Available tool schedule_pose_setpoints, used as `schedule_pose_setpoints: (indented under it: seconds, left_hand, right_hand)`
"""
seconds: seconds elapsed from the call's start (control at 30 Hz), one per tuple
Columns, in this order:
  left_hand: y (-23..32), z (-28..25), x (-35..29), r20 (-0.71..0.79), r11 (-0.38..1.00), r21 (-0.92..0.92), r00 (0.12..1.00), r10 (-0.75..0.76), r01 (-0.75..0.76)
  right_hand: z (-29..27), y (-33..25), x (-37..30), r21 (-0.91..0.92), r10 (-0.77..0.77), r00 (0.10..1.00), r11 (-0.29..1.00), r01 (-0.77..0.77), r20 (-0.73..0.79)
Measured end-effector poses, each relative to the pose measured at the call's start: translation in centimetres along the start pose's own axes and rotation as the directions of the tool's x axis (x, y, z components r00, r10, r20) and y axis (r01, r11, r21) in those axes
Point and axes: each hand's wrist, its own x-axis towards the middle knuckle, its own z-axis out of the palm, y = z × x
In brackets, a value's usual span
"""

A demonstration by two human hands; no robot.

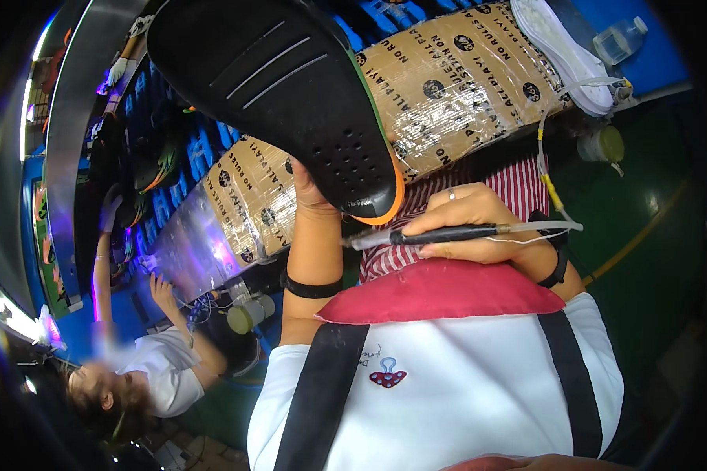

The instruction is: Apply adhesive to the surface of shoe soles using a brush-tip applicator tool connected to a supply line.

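A yellow line (pixel 635 243) crosses the green floor (pixel 652 314); a light strip (pixel 29 102) glows left.

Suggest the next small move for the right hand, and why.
I'd probably ease the pen-like tool toward the heel's orange rim. The right hand grips it with its tip pointing left, appearing just below the heel in this view, while the left hand supports the black sole from behind. Their actual separation in depth is unclear, so go gently.
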Motion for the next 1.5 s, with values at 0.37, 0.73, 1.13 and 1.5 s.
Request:
schedule_pose_setpoints:
  seconds: [0.37, 0.73, 1.13, 1.5]
  left_hand:
    - [1.0, -1.0, -0.3, -0.059, 0.998, 0.063, 0.998, 0.009, -0.005]
    - [3.2, 2.5, 1.4, -0.051, 0.875, 0.387, 0.955, -0.293, 0.289]
    - [3.4, 4.6, 3.0, -0.202, 0.632, 0.567, 0.833, -0.514, 0.528]
    - [3.5, 4.5, 3.4, -0.210, 0.492, 0.673, 0.781, -0.588, 0.552]
  right_hand:
    - [-0.1, 0.3, 0.2, -0.233, 0.029, 0.993, 0.971, -0.054, -0.110]
    - [-0.4, 0.8, -0.2, -0.259, 0.032, 0.997, 0.965, -0.049, -0.070]
    - [0.2, 1.2, -0.7, -0.187, 0.076, 0.995, 0.979, -0.086, -0.059]
    - [-0.2, 1.1, -0.4, -0.253, 0.025, 0.998, 0.967, -0.011, 0.053]
